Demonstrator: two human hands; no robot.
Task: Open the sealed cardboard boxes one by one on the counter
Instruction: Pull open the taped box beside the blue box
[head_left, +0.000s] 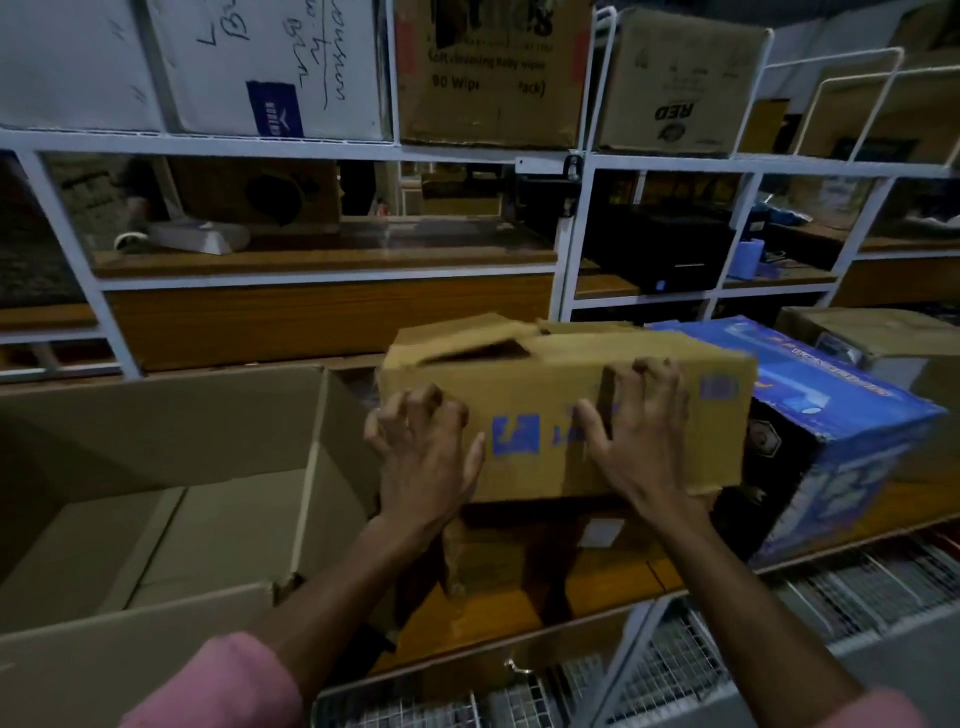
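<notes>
Counter (613, 577): curled hands (423, 457) clutching cardboard box (540, 395).

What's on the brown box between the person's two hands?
In the head view, a blue printed logo on the brown box sits between the left hand and right hand.

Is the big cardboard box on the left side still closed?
No, the big box on the left stands open, with its flaps up and its inside showing.

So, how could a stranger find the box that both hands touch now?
Start at the wooden counter below the white shelves. The brown box sits between a big open carton and a blue printed box. Only it carries blue stamped marks and a torn top flap.
</notes>
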